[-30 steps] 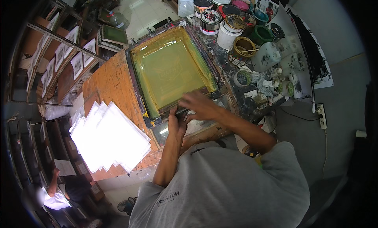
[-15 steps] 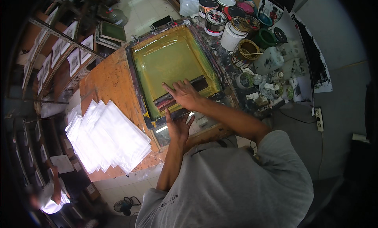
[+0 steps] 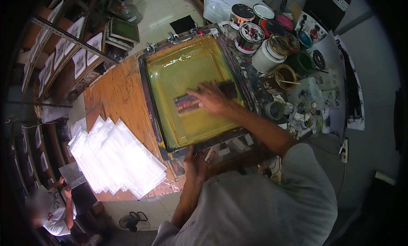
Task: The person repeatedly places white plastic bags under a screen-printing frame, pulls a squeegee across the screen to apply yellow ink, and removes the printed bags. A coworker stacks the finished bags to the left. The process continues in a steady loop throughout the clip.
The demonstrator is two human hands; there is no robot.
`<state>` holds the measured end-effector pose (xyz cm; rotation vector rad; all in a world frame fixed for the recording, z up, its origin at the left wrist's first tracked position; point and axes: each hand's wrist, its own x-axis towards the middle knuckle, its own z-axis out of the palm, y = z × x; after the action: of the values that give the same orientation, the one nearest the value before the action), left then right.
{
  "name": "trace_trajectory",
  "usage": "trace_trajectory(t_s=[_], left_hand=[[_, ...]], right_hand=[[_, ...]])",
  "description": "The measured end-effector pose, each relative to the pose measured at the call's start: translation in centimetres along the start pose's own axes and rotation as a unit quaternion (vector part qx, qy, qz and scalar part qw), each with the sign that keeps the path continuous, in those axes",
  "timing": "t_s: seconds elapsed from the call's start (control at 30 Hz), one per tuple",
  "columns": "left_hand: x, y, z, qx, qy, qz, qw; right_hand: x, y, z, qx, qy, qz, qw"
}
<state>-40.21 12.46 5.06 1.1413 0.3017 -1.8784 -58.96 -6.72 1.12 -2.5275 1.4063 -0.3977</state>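
A wooden-framed printing screen [image 3: 168, 149] with yellow-green mesh lies on the table in front of me. My right hand [image 3: 211, 98] is closed over a dark, stained squeegee [image 3: 185, 105], which rests on the mesh in the middle of the screen and is slightly blurred. Yellow ink or emulsion coats the mesh edges. At the near edge of the frame is my left hand [image 3: 196, 166], palm up, fingers apart, its thumb at the frame's rim; whether it touches the rim is hard to tell. Left of the screen, white plastic sheets or bags [image 3: 121, 159] lie in an overlapping stack.
Paint cans [image 3: 267, 56], an open brown tub with a stick [image 3: 285, 78] and crumpled rags [image 3: 297, 118] crowd the right side. Shelves with prints [image 3: 78, 61] stand at left. Another person [image 3: 59, 207] holds a sheet at lower left. A floor fan [image 3: 129, 221] stands below.
My right hand has pushed the squeegee from the screen's near end toward its middle. My left hand has come back toward me to the near rim. The other person now shows more fully.
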Motion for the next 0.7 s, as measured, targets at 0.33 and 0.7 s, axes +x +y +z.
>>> trace_trajectory(t_s=[0.33,0.7], left_hand=[[0.6,-0.1,-0.5,-0.011,-0.025,-0.005,1.000],[2.6,-1.5,-4.4,0.001,-0.047,0.006,0.999]], right_hand=[[21.6,14.8,0.8,-0.062,-0.022,0.034,0.997],[2.2,-0.1,-4.4,0.171,-0.252,0.046,0.952]])
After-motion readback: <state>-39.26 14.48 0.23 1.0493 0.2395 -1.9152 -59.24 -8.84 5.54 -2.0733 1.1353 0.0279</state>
